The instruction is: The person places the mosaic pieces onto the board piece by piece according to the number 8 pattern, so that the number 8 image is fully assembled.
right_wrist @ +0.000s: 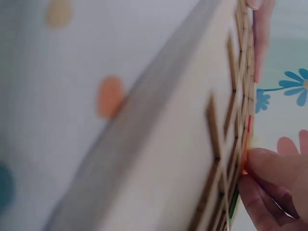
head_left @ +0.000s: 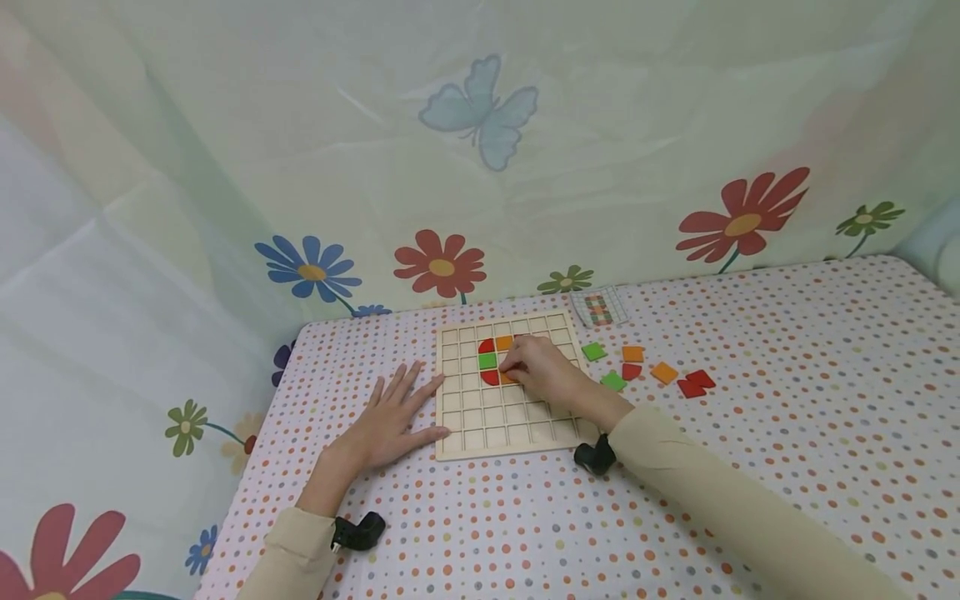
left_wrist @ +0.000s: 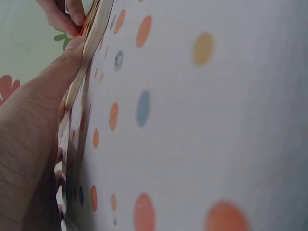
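Note:
A wooden grid board [head_left: 480, 417] lies on the table, with red, orange and green tiles set in its upper cells. My right hand [head_left: 543, 371] is over these cells, thumb and forefinger pinching an orange tile [head_left: 507, 377] at the board. In the right wrist view, those fingertips meet at the orange tile's edge [right_wrist: 246, 149]. Beside it sit a red quarter-round tile [head_left: 490, 377] and a green square tile [head_left: 487, 361]. My left hand [head_left: 386, 425] lies spread at the board's left edge, thumb and a fingertip touching the rim. Part of the tile group is hidden behind my right hand.
Loose tiles lie right of the board: green [head_left: 594, 352], orange [head_left: 664, 372], red [head_left: 692, 387] and several others. A printed pattern card [head_left: 599, 307] lies behind them. The dotted tablecloth [head_left: 450, 533] runs back to a flowered curtain [head_left: 360, 192].

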`<state>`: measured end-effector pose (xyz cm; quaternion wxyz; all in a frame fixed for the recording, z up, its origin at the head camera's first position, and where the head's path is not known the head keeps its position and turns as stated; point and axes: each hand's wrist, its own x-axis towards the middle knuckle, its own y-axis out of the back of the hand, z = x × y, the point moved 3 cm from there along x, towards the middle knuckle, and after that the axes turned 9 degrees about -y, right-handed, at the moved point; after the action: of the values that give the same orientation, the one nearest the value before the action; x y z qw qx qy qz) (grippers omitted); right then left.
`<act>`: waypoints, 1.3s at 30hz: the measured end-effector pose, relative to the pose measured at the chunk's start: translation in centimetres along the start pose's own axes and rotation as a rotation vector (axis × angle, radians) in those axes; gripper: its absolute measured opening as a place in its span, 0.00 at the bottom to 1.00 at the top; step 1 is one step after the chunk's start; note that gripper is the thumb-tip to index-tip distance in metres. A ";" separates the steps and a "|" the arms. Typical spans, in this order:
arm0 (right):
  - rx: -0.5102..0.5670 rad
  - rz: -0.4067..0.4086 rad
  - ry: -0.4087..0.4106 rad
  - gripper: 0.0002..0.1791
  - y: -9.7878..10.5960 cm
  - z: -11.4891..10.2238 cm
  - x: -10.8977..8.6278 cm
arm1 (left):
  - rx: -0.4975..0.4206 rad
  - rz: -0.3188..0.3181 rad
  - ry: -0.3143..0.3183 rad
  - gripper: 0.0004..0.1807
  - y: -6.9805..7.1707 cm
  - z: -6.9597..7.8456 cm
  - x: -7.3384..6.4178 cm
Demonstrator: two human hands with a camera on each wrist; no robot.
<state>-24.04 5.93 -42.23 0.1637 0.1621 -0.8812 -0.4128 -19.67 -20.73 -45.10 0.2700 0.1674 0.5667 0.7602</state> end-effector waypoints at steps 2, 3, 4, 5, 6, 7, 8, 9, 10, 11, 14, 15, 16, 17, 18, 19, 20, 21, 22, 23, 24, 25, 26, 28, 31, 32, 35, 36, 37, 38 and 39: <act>0.008 0.000 -0.005 0.06 0.2 0.0 -0.1 | 0.003 -0.004 0.004 0.47 -0.1 0.0 0.0; 0.018 0.002 -0.007 0.06 0.3 0.0 -0.3 | 0.003 -0.006 0.006 0.47 -0.1 0.0 0.0; 0.028 0.006 -0.017 0.06 0.6 0.1 -0.4 | 0.005 -0.008 0.008 0.47 -0.1 0.0 0.0; 0.039 0.014 -0.017 0.06 0.9 0.1 -0.6 | 0.007 -0.009 0.008 0.47 -0.1 0.0 0.0; 0.049 0.023 -0.015 0.06 1.2 0.1 -0.8 | 0.006 -0.008 0.007 0.47 -0.1 0.0 0.0; 0.056 0.032 -0.011 0.07 1.7 0.1 -1.0 | 0.008 -0.006 0.006 0.47 -0.1 0.0 0.0; 0.059 0.037 -0.012 0.06 2.2 0.2 -1.3 | 0.012 -0.005 0.004 0.47 -0.1 0.0 0.0; 0.060 0.040 -0.014 0.07 2.7 0.3 -1.6 | 0.013 -0.004 0.002 0.47 -0.1 0.0 0.0; 0.054 0.044 -0.020 0.07 3.3 0.4 -2.1 | 0.015 -0.003 0.001 0.47 -0.1 0.0 0.0; 0.049 0.050 -0.014 0.06 3.8 0.5 -2.5 | 0.017 0.000 -0.002 0.47 -0.1 0.0 0.0; 0.037 0.053 -0.044 0.06 5.3 1.0 -4.1 | 0.025 0.002 -0.002 0.47 -0.1 0.1 0.1; 0.036 0.051 -0.054 0.06 5.7 1.1 -4.7 | 0.026 0.002 -0.002 0.47 -0.1 0.1 0.1; 0.032 0.050 -0.059 0.06 6.0 1.3 -5.2 | 0.028 0.004 -0.003 0.47 -0.1 0.2 0.1; 0.025 0.045 -0.069 0.06 6.2 1.4 -5.7 | 0.029 0.005 -0.004 0.47 0.0 0.2 0.1; 0.016 0.036 -0.081 0.06 6.4 1.6 -6.2 | 0.030 0.005 -0.004 0.47 0.0 0.2 0.0; 0.003 0.026 -0.090 0.06 6.6 1.7 -6.7 | 0.033 0.004 -0.004 0.47 0.0 0.2 0.0; -0.003 0.015 -0.096 0.06 6.7 2.0 -7.1 | 0.031 0.005 -0.002 0.47 0.0 0.2 0.0; -0.012 0.004 -0.098 0.06 6.7 2.2 -7.6 | 0.030 0.004 -0.001 0.47 -0.1 0.1 0.0; -0.026 -0.004 -0.100 0.07 6.7 2.5 -8.1 | 0.030 0.002 0.001 0.47 -0.1 0.1 0.0; -0.037 -0.012 -0.111 0.07 6.7 2.8 -8.6 | 0.029 -0.001 0.004 0.47 -0.1 0.1 0.0; -0.041 -0.019 -0.117 0.07 6.6 3.2 -9.1 | 0.030 -0.003 0.007 0.47 -0.1 0.1 0.0; -0.046 -0.024 -0.124 0.08 6.5 3.5 -9.6 | 0.030 -0.006 0.010 0.47 -0.2 0.1 0.0; -0.054 -0.024 -0.132 0.08 6.4 3.8 -10.1 | 0.028 -0.006 0.011 0.47 -0.3 0.0 0.0; -0.074 -0.007 -0.150 0.10 6.3 4.5 -11.1 | 0.026 -0.005 0.011 0.47 -0.4 0.0 0.0; -0.080 0.036 -0.161 0.12 6.2 5.2 -12.0 | 0.025 -0.005 0.015 0.47 -0.4 0.0 -0.1; -0.078 0.048 -0.160 0.12 6.2 5.4 -12.1 | 0.025 -0.004 0.016 0.47 -0.4 0.0 -0.1; -0.059 0.062 -0.154 0.13 6.3 5.6 -12.3 | 0.035 -0.010 0.021 0.47 -0.4 -0.1 -0.1; -0.051 0.058 -0.155 0.13 6.4 5.7 -12.3 | 0.038 -0.009 0.021 0.47 -0.4 -0.1 0.0; -0.042 0.051 -0.156 0.13 6.4 5.7 -12.2 | 0.040 -0.009 0.020 0.47 -0.4 -0.2 0.0; -0.034 0.045 -0.158 0.13 6.4 5.8 -12.2 | 0.038 -0.006 0.017 0.47 -0.4 -0.2 0.0; -0.024 0.035 -0.166 0.12 6.4 5.8 -12.1 | 0.040 -0.007 0.017 0.47 -0.4 -0.2 0.0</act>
<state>-16.66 18.83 -42.61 0.0993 0.1099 -0.8895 -0.4323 -19.66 -20.79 -45.47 0.2643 0.1644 0.5847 0.7492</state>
